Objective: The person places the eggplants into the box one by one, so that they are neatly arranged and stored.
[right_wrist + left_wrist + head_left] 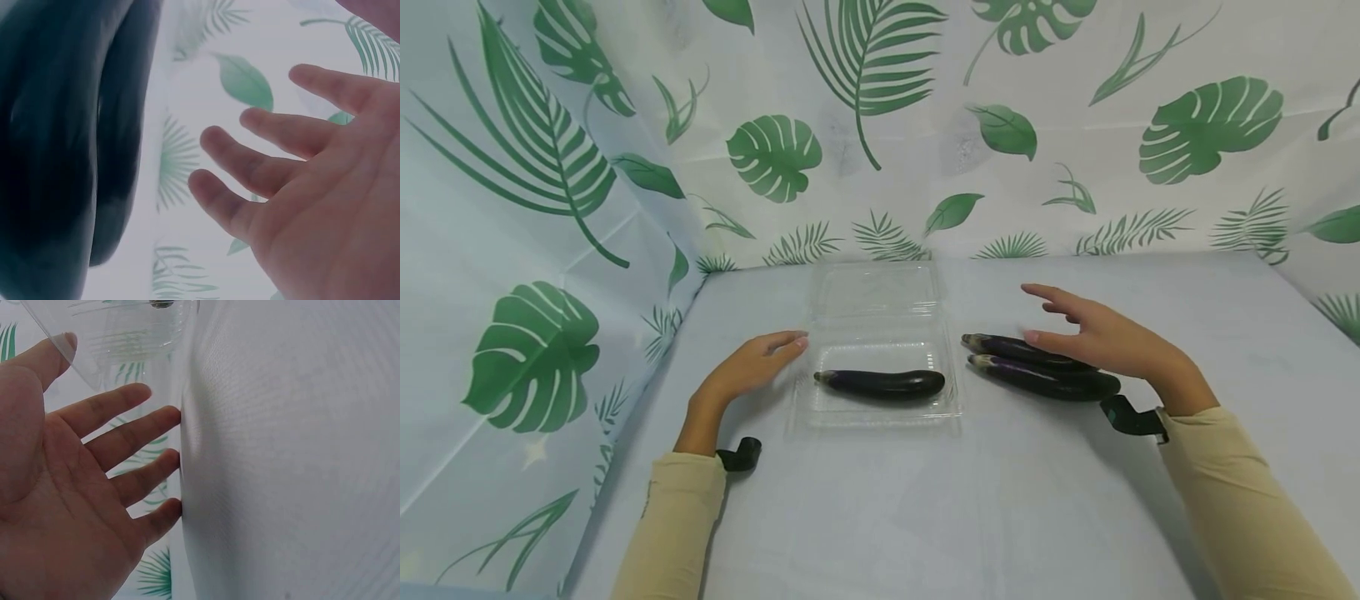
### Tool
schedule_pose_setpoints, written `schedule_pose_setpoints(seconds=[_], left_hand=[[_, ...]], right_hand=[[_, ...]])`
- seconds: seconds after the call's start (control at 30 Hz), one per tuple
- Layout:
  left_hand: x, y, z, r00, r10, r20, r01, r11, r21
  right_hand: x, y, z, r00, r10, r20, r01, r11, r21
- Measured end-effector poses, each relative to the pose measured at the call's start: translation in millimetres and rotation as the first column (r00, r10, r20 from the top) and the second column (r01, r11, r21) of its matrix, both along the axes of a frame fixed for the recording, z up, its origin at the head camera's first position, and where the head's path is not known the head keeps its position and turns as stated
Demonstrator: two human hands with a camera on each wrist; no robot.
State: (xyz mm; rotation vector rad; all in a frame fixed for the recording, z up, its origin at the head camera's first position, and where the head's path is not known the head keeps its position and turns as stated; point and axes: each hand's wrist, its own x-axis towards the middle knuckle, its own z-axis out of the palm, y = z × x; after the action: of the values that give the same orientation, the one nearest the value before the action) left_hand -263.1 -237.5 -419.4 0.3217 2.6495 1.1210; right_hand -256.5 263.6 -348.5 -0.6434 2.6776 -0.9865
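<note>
One dark eggplant (880,384) lies across the base of a clear plastic clamshell box (951,400), whose lid (880,287) is folded back away from me. At the box's left edge is my left hand (754,367), fingers extended and spread in the left wrist view, with nothing in them. Two more eggplants, a nearer one (1048,381) and a farther one (1000,344), lie side by side to the right of the box. Over that pair hovers my right hand (1101,337), fingers apart and holding nothing; the right wrist view shows a gap between fingers and eggplants.
A pale cloth covers the table (865,517). Behind it and along the left hang white sheets (895,183) printed with green leaves. Each wrist carries a small black camera mount, one at the left (742,455) and one at the right (1131,417).
</note>
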Motion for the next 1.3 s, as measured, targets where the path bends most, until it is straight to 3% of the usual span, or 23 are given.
schedule_pose_setpoints(seconds=[0.5,1.3], left_hand=[[-0.1,0.3,0.6,1.0,-0.001,-0.004,0.001,1.0,-0.005],[0.2,0.6,0.0,1.0,0.007,-0.003,-0.007,1.0,-0.004]], right_hand=[[-3.7,14,-6.9,0.999,-0.024,0.027,0.022,0.996,0.085],[-15.5,31,-32.6,0.998,-0.011,0.065,0.004,0.994,0.11]])
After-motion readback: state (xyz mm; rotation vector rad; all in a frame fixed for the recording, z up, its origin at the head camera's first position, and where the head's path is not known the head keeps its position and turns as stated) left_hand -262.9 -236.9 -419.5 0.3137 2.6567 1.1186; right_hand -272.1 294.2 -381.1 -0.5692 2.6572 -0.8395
